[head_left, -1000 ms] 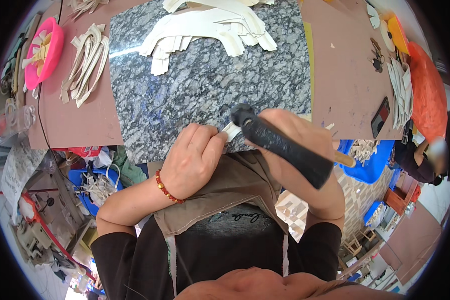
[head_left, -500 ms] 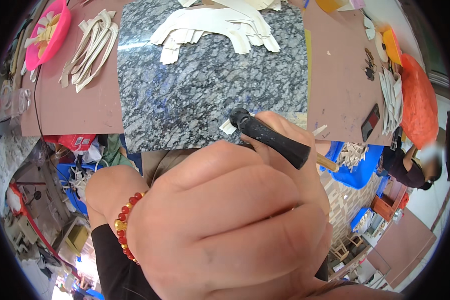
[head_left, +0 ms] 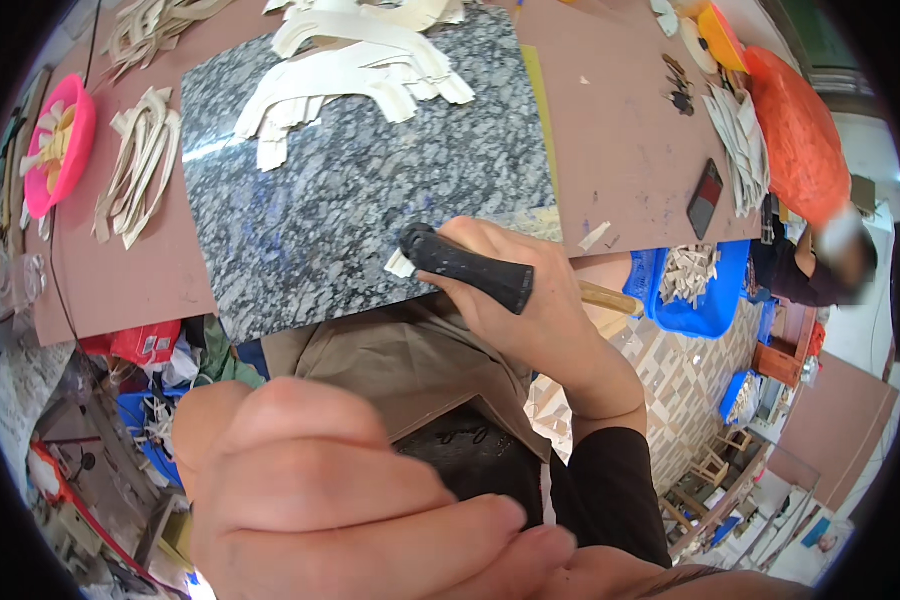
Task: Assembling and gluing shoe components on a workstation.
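My right hand (head_left: 515, 290) is closed round a hammer (head_left: 475, 270) with a black head and a wooden handle, at the near edge of a speckled grey stone slab (head_left: 370, 220). Beside the hammer's face a small white piece (head_left: 399, 264) shows on the slab, partly covered by hand and hammer. Large and close in the lower part of the view, my left hand (head_left: 340, 490) is raised with its fingers curled together. Its palm side is hidden, so I cannot see whether it holds anything.
Curved white strips (head_left: 340, 80) lie stacked on the slab's far part. More strips (head_left: 140, 165) and a pink basket (head_left: 73, 140) are at left. A phone (head_left: 705, 198), keys (head_left: 679, 88) and an orange bag (head_left: 795, 130) lie right. A blue bin (head_left: 705, 318) of pieces stands below; a person (head_left: 815, 260) is beyond.
My left hand has moved down and left, uncovering my right forearm and apron. The view has turned, shifting the slab left. The hammer stays in my right hand by the white piece.
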The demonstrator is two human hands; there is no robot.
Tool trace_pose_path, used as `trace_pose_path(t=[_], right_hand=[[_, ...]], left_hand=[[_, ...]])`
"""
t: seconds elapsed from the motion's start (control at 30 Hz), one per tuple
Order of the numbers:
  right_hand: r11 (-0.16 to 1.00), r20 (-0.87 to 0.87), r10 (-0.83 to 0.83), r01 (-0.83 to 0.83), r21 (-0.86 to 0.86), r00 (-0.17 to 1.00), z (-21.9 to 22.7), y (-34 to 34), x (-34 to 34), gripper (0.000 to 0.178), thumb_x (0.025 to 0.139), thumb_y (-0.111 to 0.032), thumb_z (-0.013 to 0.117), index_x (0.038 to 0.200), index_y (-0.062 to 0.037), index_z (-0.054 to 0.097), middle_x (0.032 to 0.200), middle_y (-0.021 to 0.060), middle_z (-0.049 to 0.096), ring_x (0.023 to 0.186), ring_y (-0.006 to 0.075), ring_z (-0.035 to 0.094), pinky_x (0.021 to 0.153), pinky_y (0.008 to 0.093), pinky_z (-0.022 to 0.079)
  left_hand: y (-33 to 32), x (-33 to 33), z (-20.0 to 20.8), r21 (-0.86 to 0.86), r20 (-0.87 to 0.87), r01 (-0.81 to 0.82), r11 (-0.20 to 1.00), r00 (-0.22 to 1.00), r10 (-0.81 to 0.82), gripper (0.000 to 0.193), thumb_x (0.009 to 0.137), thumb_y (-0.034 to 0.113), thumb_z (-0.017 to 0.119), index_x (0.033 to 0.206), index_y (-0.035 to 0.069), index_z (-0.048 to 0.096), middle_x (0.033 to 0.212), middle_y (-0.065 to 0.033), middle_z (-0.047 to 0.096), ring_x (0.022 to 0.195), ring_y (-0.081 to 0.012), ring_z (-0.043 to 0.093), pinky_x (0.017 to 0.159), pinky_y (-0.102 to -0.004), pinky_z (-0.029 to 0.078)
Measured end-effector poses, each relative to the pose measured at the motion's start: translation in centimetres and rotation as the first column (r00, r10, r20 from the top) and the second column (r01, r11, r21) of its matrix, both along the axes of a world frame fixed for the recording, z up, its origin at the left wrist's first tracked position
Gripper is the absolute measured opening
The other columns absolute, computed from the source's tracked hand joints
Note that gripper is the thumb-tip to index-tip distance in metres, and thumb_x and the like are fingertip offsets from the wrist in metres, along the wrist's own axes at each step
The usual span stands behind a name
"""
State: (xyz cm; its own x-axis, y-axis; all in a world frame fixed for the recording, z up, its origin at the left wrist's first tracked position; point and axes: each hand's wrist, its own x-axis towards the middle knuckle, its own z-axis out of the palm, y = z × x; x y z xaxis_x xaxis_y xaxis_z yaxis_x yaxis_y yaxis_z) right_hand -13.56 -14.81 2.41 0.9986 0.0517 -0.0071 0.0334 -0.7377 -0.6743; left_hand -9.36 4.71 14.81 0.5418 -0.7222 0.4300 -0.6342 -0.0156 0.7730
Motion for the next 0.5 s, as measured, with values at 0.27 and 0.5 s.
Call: trace_pose_path(t=[0.27, 0.5], right_hand=[[1.0, 0.076, 0.025, -0.024, -0.017, 0.997, -1.2, 0.0, 0.1, 0.02, 0.095, -0.019, 0.072, 0.094, -0.0067, 0.056, 0.077, 0.0118, 0.063, 0.069, 0.0363, 0.066, 0.057, 0.047, 0.05], [0.997, 0.01, -0.052, 0.051, 0.061, 0.999, -0.9, -0.4, -0.4, 0.022, 0.094, -0.021, 0.075, 0.096, -0.0076, 0.057, 0.08, 0.0114, 0.065, 0.07, 0.0375, 0.067, 0.059, 0.0468, 0.051]], left_hand=[[-1.1, -0.4, -0.4, -0.073, -0.01, -0.063, 0.995, 0.998, 0.063, 0.035, 0.075, 0.031, 0.091, 0.097, 0.005, 0.082, 0.099, -0.0065, 0.073, 0.074, -0.02, 0.063, 0.067, -0.0387, 0.049], [-1.0, -0.5, 0.1, -0.082, 0.003, -0.132, 0.988, 0.991, 0.133, 0.034, 0.077, 0.029, 0.088, 0.098, 0.003, 0.081, 0.1, -0.0093, 0.073, 0.072, -0.0203, 0.062, 0.066, -0.0382, 0.049]])
